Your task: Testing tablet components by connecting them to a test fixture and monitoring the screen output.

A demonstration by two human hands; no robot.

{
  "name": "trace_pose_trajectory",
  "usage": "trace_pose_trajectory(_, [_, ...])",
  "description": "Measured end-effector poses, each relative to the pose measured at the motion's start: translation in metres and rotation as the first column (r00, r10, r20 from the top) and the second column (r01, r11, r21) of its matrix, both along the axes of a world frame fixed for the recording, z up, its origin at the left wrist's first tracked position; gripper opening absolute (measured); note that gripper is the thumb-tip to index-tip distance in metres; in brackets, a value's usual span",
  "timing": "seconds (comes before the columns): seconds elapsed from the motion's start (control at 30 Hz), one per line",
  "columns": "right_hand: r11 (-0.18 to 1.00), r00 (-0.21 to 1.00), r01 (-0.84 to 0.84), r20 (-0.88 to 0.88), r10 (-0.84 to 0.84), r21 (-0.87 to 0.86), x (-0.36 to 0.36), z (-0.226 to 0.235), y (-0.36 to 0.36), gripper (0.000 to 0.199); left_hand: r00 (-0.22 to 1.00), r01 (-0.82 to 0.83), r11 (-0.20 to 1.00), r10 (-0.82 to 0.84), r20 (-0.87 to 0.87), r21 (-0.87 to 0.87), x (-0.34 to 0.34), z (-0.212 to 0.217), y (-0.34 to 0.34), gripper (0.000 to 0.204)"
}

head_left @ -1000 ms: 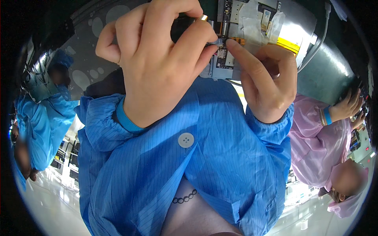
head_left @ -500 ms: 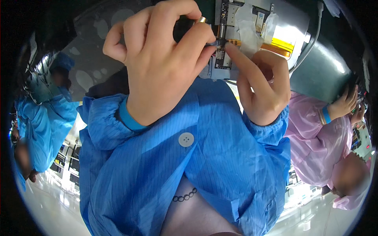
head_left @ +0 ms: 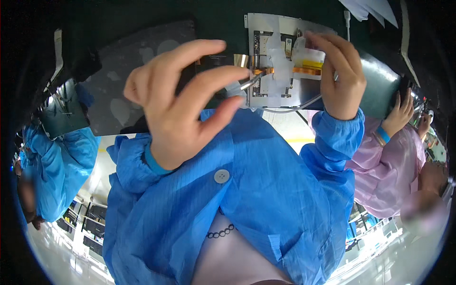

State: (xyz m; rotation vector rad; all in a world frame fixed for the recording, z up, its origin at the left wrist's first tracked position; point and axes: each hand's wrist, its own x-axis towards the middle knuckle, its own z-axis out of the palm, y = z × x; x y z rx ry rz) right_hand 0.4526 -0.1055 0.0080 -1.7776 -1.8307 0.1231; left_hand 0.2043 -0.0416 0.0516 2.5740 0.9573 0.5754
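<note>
A metal plate (head_left: 306, 97) carries a black-framed circuit board (head_left: 257, 42), strips of whitish translucent tape (head_left: 281, 61) and an orange flex cable (head_left: 306, 71). My left hand (head_left: 178, 107) is left of it, thumb and index finger apart. Between those fingertips and the board shows a slim silvery tool (head_left: 249, 84), its kind unclear; I see no firm grip on it. A flared gold-coloured piece (head_left: 241, 60) is just beyond the index fingertip. My right hand (head_left: 344, 78) is over the plate's right side, fingers stretched toward a clear tape flap (head_left: 299, 47); whether they touch it is unclear.
A dark sheet with pale blotches (head_left: 137, 61) covers the table's left part. A grey cable (head_left: 304, 103) curves along the plate's near edge. White sheets (head_left: 370, 9) and a white cable plug (head_left: 347, 18) lie at the far right. Co-workers in blue (head_left: 61, 166) and pink (head_left: 380, 175) sit either side.
My left hand has opened from a pinch and drawn back from the board. My right hand has moved from the connector to the plate's right side. More of the plate shows.
</note>
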Motion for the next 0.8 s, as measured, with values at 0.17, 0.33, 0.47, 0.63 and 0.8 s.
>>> trace_pose_trajectory(0.17, [0.999, 0.999, -0.015, 0.032, 0.017, -0.05, -0.006, -0.009, 0.003, 0.042, 0.951, -0.281, 0.959, 0.271, 0.15, 0.045, -0.046, 0.0, 0.009, 0.023])
trace_pose_trajectory(0.33, [0.997, 0.992, -0.008, 0.125, 0.018, -0.083, -0.013, -0.002, 0.004, 0.042, 0.893, -0.445, 0.888, 0.43, 0.131, 0.12, -0.095, 0.002, 0.012, 0.024])
trace_pose_trajectory(0.47, [0.996, 0.992, -0.027, 0.118, 0.037, -0.083, -0.012, -0.001, 0.004, 0.04, 0.819, -0.572, 0.813, 0.558, 0.133, 0.11, -0.12, 0.003, 0.017, 0.025])
trace_pose_trajectory(0.63, [0.995, 0.998, 0.023, 0.064, -0.017, -0.097, -0.014, -0.002, -0.002, 0.044, 0.827, -0.546, 0.838, 0.539, 0.161, 0.004, -0.16, -0.01, 0.028, 0.022])
trace_pose_trajectory(0.8, [0.994, 0.995, 0.078, 0.072, -0.072, -0.082, -0.016, -0.005, -0.001, 0.042, 0.853, -0.5, 0.864, 0.504, 0.136, -0.063, -0.194, -0.021, 0.036, 0.02])
